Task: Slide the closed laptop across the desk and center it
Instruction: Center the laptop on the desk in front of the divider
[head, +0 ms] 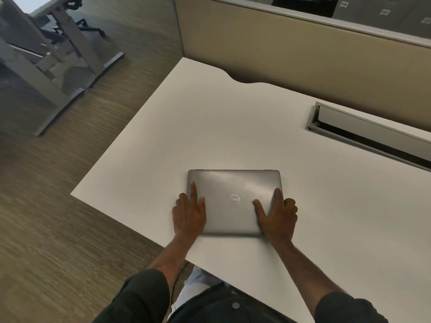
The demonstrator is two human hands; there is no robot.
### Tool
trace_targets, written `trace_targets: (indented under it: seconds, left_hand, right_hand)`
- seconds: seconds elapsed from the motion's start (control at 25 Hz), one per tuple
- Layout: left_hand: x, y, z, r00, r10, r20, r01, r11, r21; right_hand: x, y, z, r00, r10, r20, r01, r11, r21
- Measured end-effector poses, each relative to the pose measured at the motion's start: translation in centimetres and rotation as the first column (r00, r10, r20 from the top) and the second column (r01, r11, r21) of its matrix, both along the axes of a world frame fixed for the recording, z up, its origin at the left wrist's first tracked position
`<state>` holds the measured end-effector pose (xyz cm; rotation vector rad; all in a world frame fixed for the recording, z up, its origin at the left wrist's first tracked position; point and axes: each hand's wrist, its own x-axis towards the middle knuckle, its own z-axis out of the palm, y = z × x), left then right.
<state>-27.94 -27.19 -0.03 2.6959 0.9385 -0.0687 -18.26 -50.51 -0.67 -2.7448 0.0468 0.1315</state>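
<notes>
A closed grey laptop (233,183) with a round logo on its lid lies flat on the white desk (210,127), near the front edge and toward the desk's left end. My left hand (189,214) grips its left side, index finger and thumb on the lid, the other fingers over the edge. My right hand (277,214) grips the right side the same way, thumb on the lid and fingers curled over the right edge. The laptop's near edge looks slightly blurred.
A long cable slot with a raised flap (368,134) runs along the desk's back right. A beige partition (291,47) stands behind the desk. The desk's left edge drops to carpet, where another desk's grey legs (63,73) stand at far left.
</notes>
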Motion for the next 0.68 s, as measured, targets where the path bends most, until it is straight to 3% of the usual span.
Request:
trace_targets:
  seconds: [0.32,0.68]
  left_hand:
    - [0.6,-0.1,0.2,0.992,0.121,0.033,-0.117,0.989,-0.09]
    - [2.2,-0.6,0.5,0.987,0.151,-0.052,-0.158,0.971,-0.179]
  right_hand:
    - [0.3,0.2,0.0,1.0,-0.006,0.025,0.007,0.999,-0.034]
    - [0.4,1.4,0.1,0.999,-0.041,-0.016,0.041,0.999,-0.028]
